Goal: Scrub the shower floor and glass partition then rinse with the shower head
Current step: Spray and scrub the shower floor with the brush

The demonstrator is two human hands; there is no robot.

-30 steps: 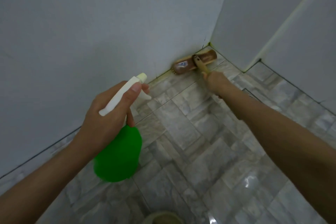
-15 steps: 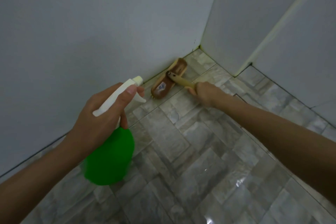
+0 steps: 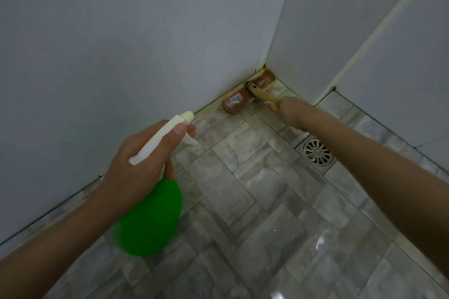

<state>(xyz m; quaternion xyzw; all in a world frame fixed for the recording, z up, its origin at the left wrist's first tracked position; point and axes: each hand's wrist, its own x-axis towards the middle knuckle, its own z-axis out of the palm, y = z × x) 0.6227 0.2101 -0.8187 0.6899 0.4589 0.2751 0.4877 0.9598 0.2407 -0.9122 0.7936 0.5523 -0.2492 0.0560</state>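
My right grip [image 3: 289, 110] is closed on the handle of the scrub brush [image 3: 250, 94]; its head lies just ahead, in the floor [image 3: 267, 201] corner, long axis along the wall [image 3: 121, 56] foot. My left grip [image 3: 143, 165], farther back, holds the spray bottle [image 3: 150, 221].

You have two hands in view, your left hand [image 3: 143, 167] and your right hand [image 3: 289, 109]. Beyond those, you can count one green spray bottle [image 3: 150, 221], one brown scrub brush [image 3: 237, 102], and one round metal floor drain [image 3: 315, 152].
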